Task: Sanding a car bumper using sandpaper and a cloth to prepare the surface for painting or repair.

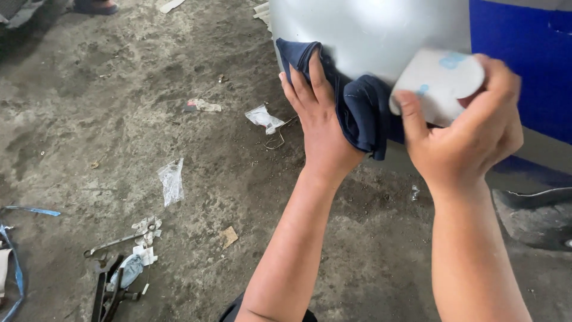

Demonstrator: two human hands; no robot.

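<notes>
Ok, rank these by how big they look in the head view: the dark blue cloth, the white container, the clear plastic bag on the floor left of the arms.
1. dark blue cloth
2. white container, though nearness to the camera may inflate it
3. clear plastic bag
</notes>
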